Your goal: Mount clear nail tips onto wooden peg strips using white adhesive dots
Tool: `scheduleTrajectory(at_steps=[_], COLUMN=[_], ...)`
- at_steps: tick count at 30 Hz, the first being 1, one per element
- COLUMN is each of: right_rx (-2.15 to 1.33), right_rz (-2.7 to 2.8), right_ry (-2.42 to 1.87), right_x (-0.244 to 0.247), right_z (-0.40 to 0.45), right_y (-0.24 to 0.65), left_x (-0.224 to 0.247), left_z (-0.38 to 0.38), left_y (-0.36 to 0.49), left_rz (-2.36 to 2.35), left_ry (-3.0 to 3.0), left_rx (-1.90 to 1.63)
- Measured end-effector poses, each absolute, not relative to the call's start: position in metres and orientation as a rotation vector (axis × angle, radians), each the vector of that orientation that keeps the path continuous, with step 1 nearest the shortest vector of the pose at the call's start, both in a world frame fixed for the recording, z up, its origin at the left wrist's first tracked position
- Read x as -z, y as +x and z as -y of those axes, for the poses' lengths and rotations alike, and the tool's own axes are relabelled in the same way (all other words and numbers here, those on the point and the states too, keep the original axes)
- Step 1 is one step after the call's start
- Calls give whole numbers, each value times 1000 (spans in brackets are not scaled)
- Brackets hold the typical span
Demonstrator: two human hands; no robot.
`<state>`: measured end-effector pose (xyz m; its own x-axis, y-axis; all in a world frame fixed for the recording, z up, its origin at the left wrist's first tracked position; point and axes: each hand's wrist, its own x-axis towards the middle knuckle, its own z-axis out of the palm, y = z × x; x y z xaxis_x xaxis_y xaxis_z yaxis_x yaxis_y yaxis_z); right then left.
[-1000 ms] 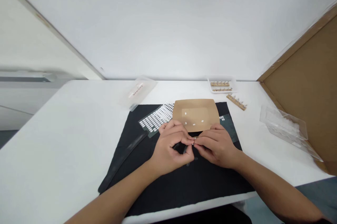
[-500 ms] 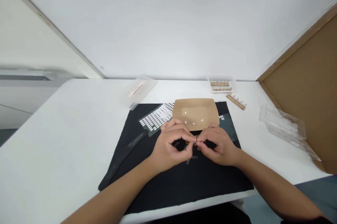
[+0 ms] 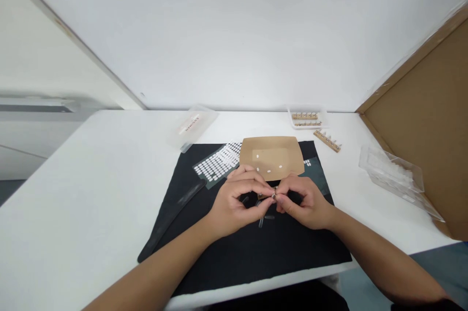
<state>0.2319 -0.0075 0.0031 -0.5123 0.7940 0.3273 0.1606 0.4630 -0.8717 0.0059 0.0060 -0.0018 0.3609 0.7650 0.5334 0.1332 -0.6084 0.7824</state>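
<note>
Over the black cloth (image 3: 263,257), my left hand (image 3: 239,199) and my right hand (image 3: 303,201) meet fingertip to fingertip. Thumb and forefinger of each are pinched together on a tiny shiny metal piece (image 3: 274,196), mostly covered by the fingers. Behind the fingers, part of a brown strip (image 3: 261,196) shows. Just below lie slim clear plastic pieces (image 3: 261,222). A brown card tray (image 3: 298,157) sits right behind my hands, with several small white ovals on its bottom. To its left is a dark sheet of white oval stickers (image 3: 214,167).
A black curved band (image 3: 171,221) lies at the cloth's left. At the back are a clear lid (image 3: 195,126), a clear box (image 3: 325,121) of pegged strips and a loose pegged strip (image 3: 327,141). Clear plastic cases (image 3: 393,172) and a cardboard box (image 3: 424,121) stand right.
The pinched fingertips have shifted slightly to the right, and my right fingers are bent a little more. More of the brown strip shows behind them. Everything else stays put.
</note>
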Motion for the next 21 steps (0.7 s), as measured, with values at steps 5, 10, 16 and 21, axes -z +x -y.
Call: scheduleTrajectory(at_steps=[5,10,16,21], right_rx=[-1166,-1272,-1379,-1416], right_rz=[1900,1852,1786,1751], right_ry=[-792,-790,-771,-765], right_x=[-2,-3,-5,-5], right_z=[8,9,10,11], right_y=[233,234,234,235], left_x=[0,0,2,1], left_z=[-6,-5,-5,-5], left_y=[4,4,4,2], left_rz=[-737,-692,-669,-669], left_ry=[1944,1883,1838,1878], left_rx=[-1225,-1183,-1160,-1140])
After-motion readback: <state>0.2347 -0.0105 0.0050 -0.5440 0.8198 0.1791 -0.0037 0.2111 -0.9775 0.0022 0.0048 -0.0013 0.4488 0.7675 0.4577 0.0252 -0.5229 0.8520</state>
